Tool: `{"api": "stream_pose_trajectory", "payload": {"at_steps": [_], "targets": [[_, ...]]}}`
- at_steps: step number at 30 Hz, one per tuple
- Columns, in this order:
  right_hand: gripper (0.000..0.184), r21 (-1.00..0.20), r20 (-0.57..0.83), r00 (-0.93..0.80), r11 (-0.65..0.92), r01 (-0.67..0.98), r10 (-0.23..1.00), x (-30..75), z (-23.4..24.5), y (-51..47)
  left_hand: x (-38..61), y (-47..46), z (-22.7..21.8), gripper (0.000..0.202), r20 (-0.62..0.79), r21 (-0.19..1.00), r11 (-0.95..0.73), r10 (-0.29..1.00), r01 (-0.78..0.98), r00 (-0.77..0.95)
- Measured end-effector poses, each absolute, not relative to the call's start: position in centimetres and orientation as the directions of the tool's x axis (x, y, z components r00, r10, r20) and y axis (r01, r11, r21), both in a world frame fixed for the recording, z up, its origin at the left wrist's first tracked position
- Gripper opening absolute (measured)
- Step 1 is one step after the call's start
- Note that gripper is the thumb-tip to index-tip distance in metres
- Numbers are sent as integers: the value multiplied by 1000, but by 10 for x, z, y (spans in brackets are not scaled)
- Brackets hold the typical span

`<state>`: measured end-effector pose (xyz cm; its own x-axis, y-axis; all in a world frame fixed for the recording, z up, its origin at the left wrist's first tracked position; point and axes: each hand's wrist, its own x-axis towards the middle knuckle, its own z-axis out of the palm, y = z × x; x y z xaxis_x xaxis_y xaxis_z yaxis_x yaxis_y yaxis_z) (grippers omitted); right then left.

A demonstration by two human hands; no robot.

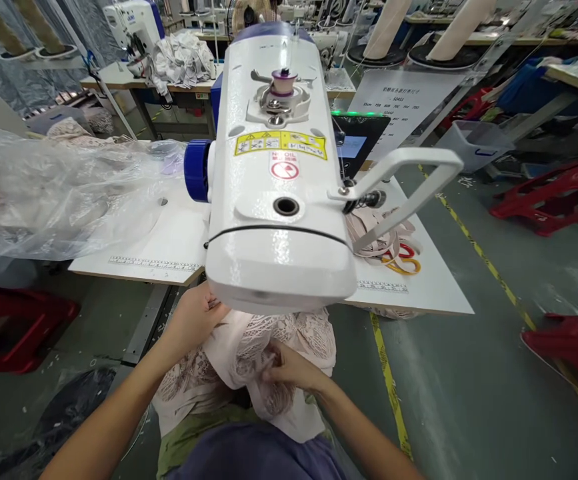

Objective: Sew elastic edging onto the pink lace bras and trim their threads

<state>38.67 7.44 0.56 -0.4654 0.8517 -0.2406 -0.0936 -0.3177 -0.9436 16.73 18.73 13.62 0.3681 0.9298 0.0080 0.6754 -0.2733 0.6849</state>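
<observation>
In the head view, the pale pink, crumpled lace fabric (pixel 229 350) drapes over the lap just off the near edge of the flat white table (pixel 436 290), its long axis lost in folds. The left hand (pixel 196 320), nearer the rounded, glossy white sewing machine (pixel 279 267), touches its upper left side, fingertips too hidden to tell a grip; the right hand (pixel 291 367) pinches a fold right of its middle.
</observation>
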Motion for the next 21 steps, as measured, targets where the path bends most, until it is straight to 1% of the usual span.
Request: {"api": "stream_pose_trajectory", "payload": {"at_steps": [2, 4, 6, 9, 12, 15, 18, 20, 21], "targets": [[58, -859, -332, -469, -468, -208, 818, 385, -8, 58, 168, 187, 140, 18, -27, 688, -270, 918, 674, 395], [47, -759, -396, -435, -554, -341, 809, 386, -16, 47, 169, 187, 142, 18, -59, 695, -254, 912, 672, 405], [45, -690, -422, -395, -572, -444, 816, 389, -18, 39, 170, 186, 141, 18, -86, 714, -223, 913, 664, 399], [43, -645, -447, -321, -550, -530, 835, 396, -15, 33, 172, 184, 140, 17, -92, 728, -211, 913, 652, 398], [40, -651, -469, -221, -504, -567, 855, 403, -7, 29, 172, 182, 141, 17, -82, 714, -218, 918, 665, 389], [40, -693, -477, -128, -462, -553, 870, 414, 3, 27, 169, 176, 144, 19, -80, 683, -212, 930, 699, 360], [40, -760, -437, -103, -428, -490, 894, 429, 18, 24, 166, 162, 145, 19, 13, 622, -254, 949, 741, 315], [40, -808, -382, -156, -411, -422, 911, 439, 32, 23, 168, 147, 147, 18, 106, 610, -314, 942, 728, 318], [40, -839, -349, -194, -398, -371, 917, 443, 41, 24, 171, 137, 150, 17, 164, 616, -373, 922, 694, 350]]}}
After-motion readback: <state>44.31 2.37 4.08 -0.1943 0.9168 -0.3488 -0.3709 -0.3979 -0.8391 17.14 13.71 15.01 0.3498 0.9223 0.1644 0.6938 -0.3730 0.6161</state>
